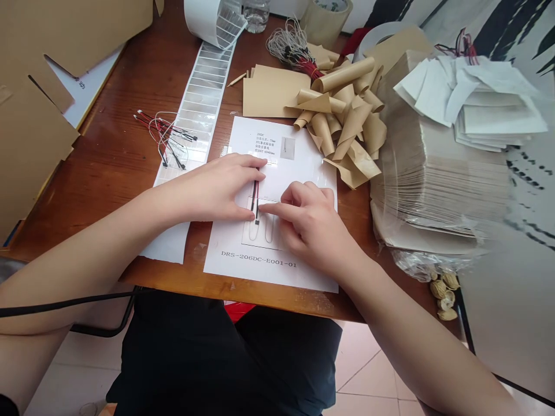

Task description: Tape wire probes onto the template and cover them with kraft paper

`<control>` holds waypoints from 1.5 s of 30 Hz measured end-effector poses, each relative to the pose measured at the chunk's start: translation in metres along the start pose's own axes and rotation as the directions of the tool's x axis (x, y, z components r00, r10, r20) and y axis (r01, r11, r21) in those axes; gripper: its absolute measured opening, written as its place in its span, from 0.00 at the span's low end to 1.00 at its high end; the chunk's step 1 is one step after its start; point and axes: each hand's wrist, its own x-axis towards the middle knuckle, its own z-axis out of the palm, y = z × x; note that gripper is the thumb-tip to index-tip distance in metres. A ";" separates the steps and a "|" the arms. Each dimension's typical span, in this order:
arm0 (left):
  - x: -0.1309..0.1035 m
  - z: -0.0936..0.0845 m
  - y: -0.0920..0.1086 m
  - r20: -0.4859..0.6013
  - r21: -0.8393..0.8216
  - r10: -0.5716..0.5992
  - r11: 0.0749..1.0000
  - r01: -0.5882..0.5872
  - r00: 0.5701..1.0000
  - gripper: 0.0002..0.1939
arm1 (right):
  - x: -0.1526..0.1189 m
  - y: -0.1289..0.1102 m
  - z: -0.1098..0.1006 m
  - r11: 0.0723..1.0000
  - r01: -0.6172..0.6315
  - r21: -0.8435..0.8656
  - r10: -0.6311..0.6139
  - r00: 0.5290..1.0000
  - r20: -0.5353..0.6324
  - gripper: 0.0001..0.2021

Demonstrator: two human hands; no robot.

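A printed white sheet (pixel 243 254) with a rectangular outline and looped lines lies near the table's front edge. On it lies a thin wire piece (pixel 257 202) with red and black leads and a small dark tip. My left hand (pixel 225 188) rests flat on the sheet, its fingers spread, the fingertips touching the wires at top and its thumb beside them lower down. From the right, my right hand (pixel 310 222) points with its index finger, touching the wires just above the dark tip; its other fingers are curled.
Loose wires (pixel 167 138) lie on a label strip (pixel 202 98) at left. Behind are brown cards (pixel 273 92), curled brown papers (pixel 347 115), a wire bundle (pixel 297 49) and a tape roll (pixel 327 20). A wrapped stack (pixel 433 173) with white pieces (pixel 489 110) stands right, near nutshells (pixel 446 294).
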 end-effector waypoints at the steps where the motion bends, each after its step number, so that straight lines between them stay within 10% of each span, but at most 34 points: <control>1: 0.000 -0.001 0.001 0.010 0.013 -0.007 1.000 0.007 1.000 0.37 | 0.000 0.000 0.001 1.000 -0.002 0.004 0.002 1.000 0.003 0.22; 22: -0.005 -0.007 -0.006 0.051 0.136 0.005 0.991 -0.012 0.999 0.44 | 0.002 -0.009 0.008 0.999 -0.014 -0.043 0.011 0.998 -0.058 0.18; 35: 0.011 0.001 -0.025 -0.144 0.096 0.113 0.990 -0.100 0.983 0.25 | 0.006 -0.011 0.007 0.999 -0.026 0.040 0.026 1.000 0.008 0.19; 39: 0.012 -0.007 -0.022 -0.377 -0.025 0.085 0.994 -0.102 0.922 0.22 | 0.006 -0.012 0.008 0.999 -0.042 0.034 0.042 0.999 0.009 0.19; 42: -0.001 -0.032 -0.022 -0.612 -0.180 -0.148 0.983 0.046 0.777 0.17 | 0.005 -0.011 0.009 0.999 -0.033 0.039 0.032 0.999 0.015 0.20; 45: -0.026 -0.063 -0.026 -0.582 -0.243 -0.356 0.934 0.262 0.731 0.14 | 0.003 -0.009 0.011 0.998 -0.028 0.055 0.028 1.000 -0.004 0.21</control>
